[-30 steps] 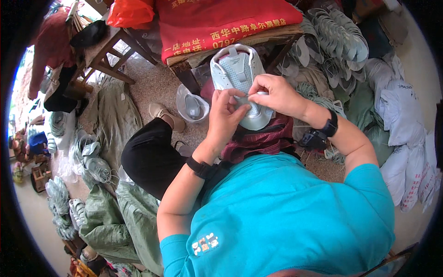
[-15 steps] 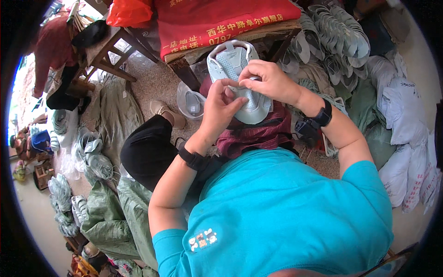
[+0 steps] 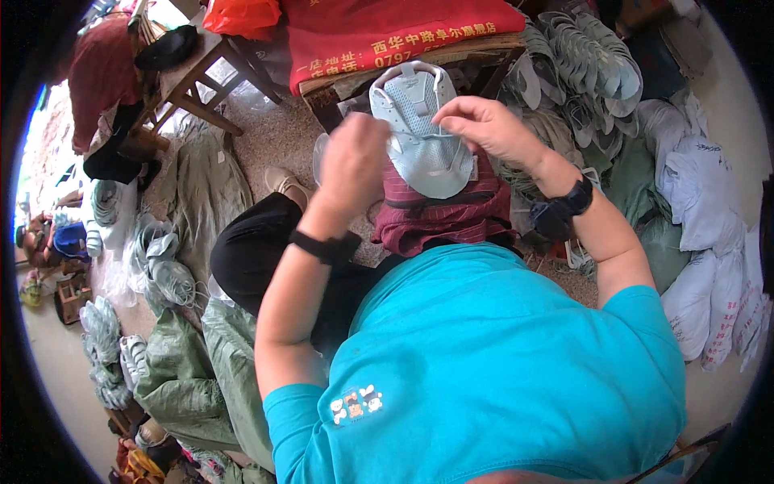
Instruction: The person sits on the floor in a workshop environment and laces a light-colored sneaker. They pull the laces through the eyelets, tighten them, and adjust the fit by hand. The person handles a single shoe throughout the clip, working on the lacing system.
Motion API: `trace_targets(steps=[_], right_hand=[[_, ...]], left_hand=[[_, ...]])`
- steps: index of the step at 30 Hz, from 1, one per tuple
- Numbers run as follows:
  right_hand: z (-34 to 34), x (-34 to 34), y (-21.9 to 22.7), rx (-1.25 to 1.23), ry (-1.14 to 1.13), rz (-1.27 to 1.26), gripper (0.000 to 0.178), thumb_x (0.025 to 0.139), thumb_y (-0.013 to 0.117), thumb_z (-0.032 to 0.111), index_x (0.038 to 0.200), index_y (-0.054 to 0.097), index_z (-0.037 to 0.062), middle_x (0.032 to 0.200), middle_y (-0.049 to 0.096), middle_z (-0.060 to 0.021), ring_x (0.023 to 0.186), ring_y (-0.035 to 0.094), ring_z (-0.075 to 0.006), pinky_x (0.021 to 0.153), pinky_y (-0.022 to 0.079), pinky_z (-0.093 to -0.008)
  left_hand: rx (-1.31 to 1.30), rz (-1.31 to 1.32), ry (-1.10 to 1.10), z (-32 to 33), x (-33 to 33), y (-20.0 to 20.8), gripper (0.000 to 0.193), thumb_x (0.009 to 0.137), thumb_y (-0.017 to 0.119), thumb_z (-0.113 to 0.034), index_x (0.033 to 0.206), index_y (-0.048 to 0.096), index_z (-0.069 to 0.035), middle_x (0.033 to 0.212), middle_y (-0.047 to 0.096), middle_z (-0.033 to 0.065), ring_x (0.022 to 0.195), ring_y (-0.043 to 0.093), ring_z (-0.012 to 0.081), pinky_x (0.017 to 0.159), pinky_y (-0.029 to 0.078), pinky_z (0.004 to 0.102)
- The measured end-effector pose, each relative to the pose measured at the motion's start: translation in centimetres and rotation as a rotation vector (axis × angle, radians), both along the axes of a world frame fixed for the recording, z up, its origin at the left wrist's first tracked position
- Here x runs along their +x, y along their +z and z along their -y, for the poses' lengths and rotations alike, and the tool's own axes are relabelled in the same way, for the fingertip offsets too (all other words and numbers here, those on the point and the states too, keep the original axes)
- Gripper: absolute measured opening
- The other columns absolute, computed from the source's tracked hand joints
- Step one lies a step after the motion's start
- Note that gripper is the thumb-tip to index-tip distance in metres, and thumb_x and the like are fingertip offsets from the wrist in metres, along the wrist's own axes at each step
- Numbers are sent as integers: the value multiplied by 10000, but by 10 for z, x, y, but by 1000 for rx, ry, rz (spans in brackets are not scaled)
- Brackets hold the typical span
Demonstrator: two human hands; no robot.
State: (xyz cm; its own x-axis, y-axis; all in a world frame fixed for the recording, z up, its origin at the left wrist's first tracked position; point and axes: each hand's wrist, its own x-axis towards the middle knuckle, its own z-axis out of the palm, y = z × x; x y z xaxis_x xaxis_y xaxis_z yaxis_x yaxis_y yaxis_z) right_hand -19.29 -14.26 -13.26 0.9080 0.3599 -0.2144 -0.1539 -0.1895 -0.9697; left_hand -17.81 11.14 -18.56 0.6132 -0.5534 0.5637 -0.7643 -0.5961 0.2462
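Head view: on the near side of the wooden bench, a pale grey-green shoe upper resting on maroon striped fabric, toe pointing away from the bench, heel collar toward its front edge. Left hand raised near the bench's front edge, beside the upper's left eyelet flap, fingers curled inward; impossible to tell, through the blur, whether clamped on anything. Right hand near the same edge, farther right, over the other flap, thumb and forefinger close at the tips; cannot tell whether fully together or pinching something fine. For neat fingertip work at these flaps, judging by the pose: steady the upper against the fabric, heel square to the bench; pinch small and close to the eyelets; pull evenly on both sides so as not to pucker the mesh; ease rather than jerk, and beware of catching the collar on the bench's rough front edge. Hard to make out: any strand between the fingertips; part of the right flap, under the right hand; contact between collar and bench, not readable. Also mostly hidden, just left of the bench's near leg, a clear plastic container behind the left forearm. Over the bench, a red cloth, cut off at the top.
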Motion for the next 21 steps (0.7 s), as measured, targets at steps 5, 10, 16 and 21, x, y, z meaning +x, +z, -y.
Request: trace_targets(steps=[5,10,16,21], right_hand=[[33,-11,3,-133,-15,-28,219,933,617,168,1100,617,26,882,591,42,704,474,-4,611,391,-162],[59,-16,-8,-293,64,-30,189,906,636,232,914,659,44,821,600,23,765,527,-61,685,442,-230],[110,-25,-58,-1168,2,625,202,880,563,210,918,663,38,825,648,-86,766,630,-173,675,474,-319],[155,1,-90,-302,-490,-308,218,892,510,167,984,648,26,973,690,-154,887,668,-256,753,512,-382]], left_hand=[[169,472,759,-197,27,26,140,893,564,-129,996,593,-38,958,582,133,906,555,307,771,438,452],[-1614,-134,851,-496,-20,-9,209,945,479,-87,1068,554,64,931,601,160,846,606,288,806,525,371],[-2032,-892,-45,-507,-31,-48,290,935,505,-112,1164,511,66,985,523,127,847,516,221,700,447,296],[-1769,-1164,34,-214,-5,-6,270,986,514,-226,1112,537,13,709,412,-17,595,362,65,538,321,233]])
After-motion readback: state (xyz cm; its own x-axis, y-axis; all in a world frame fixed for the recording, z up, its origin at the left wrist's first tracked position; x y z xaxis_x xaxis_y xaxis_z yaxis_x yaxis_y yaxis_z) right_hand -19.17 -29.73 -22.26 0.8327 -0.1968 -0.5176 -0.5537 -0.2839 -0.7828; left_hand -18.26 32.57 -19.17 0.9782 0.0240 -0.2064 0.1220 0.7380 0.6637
